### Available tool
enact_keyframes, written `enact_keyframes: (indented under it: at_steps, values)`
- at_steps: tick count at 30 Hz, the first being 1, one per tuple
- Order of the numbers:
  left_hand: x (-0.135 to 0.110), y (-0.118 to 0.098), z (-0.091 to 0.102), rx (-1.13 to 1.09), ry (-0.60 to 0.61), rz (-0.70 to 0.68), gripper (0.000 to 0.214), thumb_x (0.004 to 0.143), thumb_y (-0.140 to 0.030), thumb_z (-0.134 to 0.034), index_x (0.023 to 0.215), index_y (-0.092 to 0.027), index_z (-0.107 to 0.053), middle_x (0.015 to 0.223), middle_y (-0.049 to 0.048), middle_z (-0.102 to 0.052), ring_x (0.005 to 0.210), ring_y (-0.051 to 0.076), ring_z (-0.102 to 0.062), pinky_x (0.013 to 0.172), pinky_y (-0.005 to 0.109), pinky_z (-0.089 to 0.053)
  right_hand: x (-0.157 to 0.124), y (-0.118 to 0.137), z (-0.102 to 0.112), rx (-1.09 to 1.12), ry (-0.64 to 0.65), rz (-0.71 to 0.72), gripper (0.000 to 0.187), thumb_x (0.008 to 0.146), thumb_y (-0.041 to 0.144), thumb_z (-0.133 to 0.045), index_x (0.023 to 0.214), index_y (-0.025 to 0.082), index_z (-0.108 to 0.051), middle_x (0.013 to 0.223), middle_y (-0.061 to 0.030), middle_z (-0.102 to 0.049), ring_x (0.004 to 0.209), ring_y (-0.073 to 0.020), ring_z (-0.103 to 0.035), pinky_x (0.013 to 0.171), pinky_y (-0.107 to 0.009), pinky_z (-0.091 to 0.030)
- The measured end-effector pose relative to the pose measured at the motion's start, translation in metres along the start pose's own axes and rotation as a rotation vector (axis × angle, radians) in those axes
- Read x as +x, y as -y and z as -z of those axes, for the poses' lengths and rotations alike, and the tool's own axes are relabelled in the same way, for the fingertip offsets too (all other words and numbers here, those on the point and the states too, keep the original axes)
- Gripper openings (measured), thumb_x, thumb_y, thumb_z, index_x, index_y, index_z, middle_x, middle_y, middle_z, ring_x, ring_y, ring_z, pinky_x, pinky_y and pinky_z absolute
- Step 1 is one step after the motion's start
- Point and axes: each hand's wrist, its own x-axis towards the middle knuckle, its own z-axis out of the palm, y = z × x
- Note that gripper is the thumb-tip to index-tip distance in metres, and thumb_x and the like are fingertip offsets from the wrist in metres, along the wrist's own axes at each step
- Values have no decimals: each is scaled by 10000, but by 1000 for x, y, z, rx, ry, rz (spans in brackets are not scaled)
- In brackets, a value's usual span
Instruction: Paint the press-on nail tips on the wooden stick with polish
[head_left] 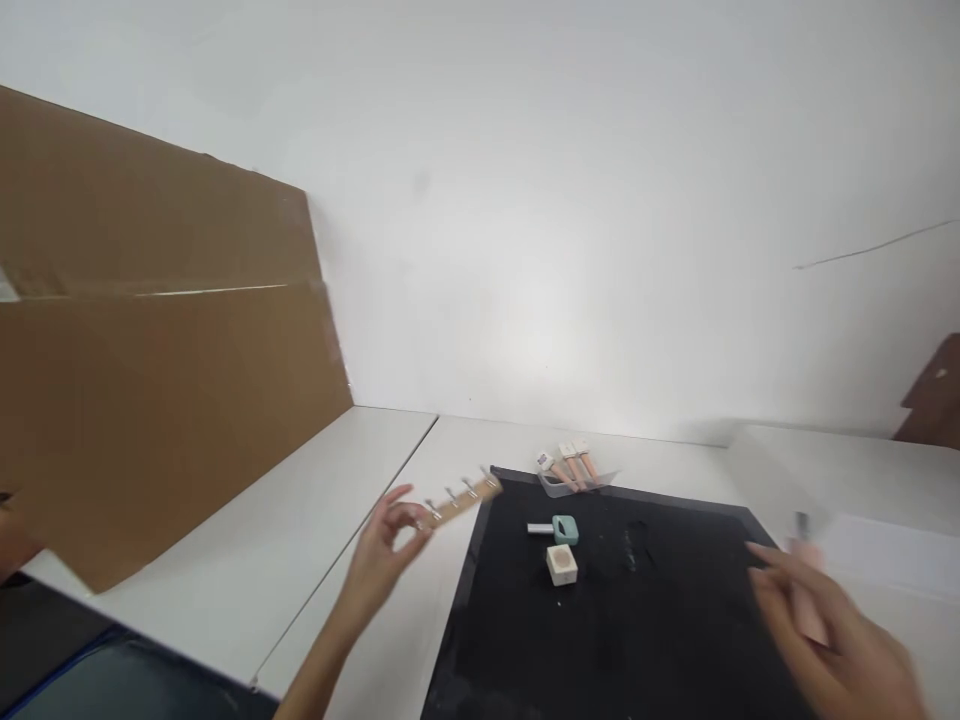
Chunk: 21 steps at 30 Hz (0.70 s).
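My left hand (pixel 386 550) is raised over the white table, with thumb and fingers pinched on the near end of a wooden strip with small metal hooks (pixel 459 501). The strip points toward the back right and ends at the black mat's (pixel 622 640) far left corner. My right hand (pixel 832 630) is blurred at the lower right over the mat's edge. It seems to hold a thin pinkish stick with a dark tip (pixel 804 580). On the mat lie a small teal block with a metal end (pixel 561 529) and a pale cube (pixel 562 565).
A clear shallow tray (pixel 574 481) with several pink-handled pieces sits at the mat's far edge. A large cardboard sheet (pixel 150 330) leans against the wall on the left. The white table (pixel 247 560) has a seam running toward me. A brown object (pixel 937 395) shows at the far right.
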Motion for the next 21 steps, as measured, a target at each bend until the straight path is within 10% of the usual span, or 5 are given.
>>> enact_keyframes:
  at_steps: [8,15,21]
  values:
    - [-61,-42,-116,37,745,-7,518,609,-162,-651,1091,-225,-472,950,4,-631,923,179,-524,856,293,-338,28,23,-43,46,202,129,249,862,346,-423,1020,200,-548,606,5,-568,493,-149,-542,502,-227,-464]
    - [-60,-19,-163,112,778,7,449,557,-68,-620,959,-188,-459,919,13,-612,862,159,-514,804,272,-357,34,0,-58,112,244,101,264,870,330,-413,1034,175,-549,555,62,-371,473,-132,-456,512,-222,-438]
    - [-51,-15,-167,339,780,54,399,484,-101,-688,829,-177,-501,893,24,-488,818,167,-469,739,266,-363,39,-16,-63,180,257,66,252,868,313,-427,1036,182,-562,554,72,-310,468,-127,-430,512,-231,-452]
